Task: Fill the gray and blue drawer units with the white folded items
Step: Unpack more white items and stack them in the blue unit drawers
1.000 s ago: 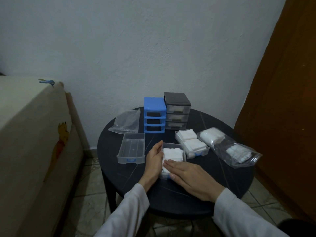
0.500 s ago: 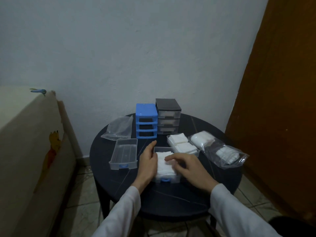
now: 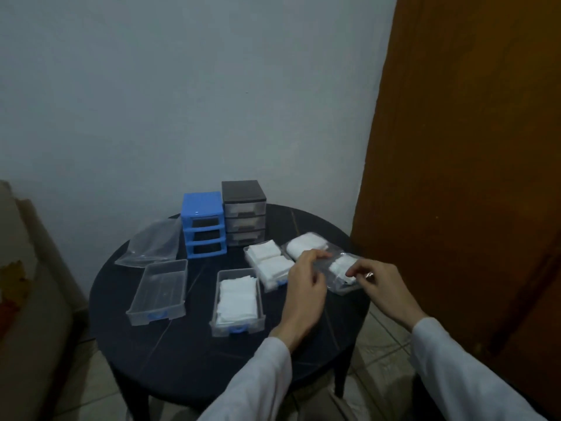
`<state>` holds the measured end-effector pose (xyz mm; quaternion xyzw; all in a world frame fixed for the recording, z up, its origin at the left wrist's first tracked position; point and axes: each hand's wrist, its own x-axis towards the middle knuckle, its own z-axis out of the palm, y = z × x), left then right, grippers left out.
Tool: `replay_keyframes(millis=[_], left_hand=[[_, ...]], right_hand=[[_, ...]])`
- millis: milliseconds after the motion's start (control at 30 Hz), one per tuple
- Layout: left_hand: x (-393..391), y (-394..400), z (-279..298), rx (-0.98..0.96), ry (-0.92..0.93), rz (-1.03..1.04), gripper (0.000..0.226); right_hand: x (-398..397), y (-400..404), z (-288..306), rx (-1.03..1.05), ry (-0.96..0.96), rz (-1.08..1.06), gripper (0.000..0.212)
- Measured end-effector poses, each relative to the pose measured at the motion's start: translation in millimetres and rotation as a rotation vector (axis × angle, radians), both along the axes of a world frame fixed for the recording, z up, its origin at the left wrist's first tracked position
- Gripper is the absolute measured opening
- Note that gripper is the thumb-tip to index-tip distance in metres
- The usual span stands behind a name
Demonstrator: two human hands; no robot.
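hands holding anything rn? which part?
Both hands, left and right, pinch the clear bag of white items at its near edge.

Gray unit's (image 3: 243, 212) drawer contents unclear; beige furniture (image 3: 27, 299) cut off left.

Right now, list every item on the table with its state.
blue unit: slots empty
gray unit: drawers in
left drawer: out, empty
middle drawer: out, filled
right drawer: out, filled
plastic bag: gripped by left hand, right hand
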<state>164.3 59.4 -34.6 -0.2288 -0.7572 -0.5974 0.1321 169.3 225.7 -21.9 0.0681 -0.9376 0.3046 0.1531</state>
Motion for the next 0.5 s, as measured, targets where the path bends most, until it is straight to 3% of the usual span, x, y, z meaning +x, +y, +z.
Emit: replay_keyframes(millis=[333, 500], left_hand=[[-55, 56, -22, -0.371, 0.036, -0.103, 0.031], [-67, 67, -34, -0.415, 0.042, -0.164, 0.04]], right_hand=[[-23, 33, -23, 0.128, -0.047, -0.076, 0.028], [-31, 41, -32, 0.122, -0.035, -0.067, 0.032]])
